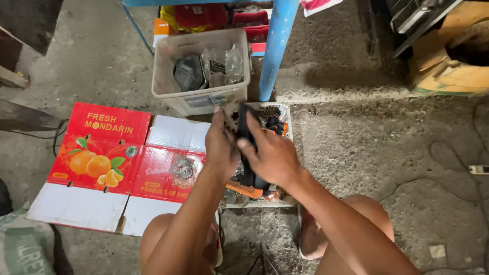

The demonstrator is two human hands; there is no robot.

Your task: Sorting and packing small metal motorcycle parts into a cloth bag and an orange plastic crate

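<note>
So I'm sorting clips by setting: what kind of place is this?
Probably an informal repair workshop or storage corner. Rough concrete floor, a flattened fruit carton as a work mat, a white tub of bagged parts, and both hands, left hand and right hand, on a dark part.
</note>
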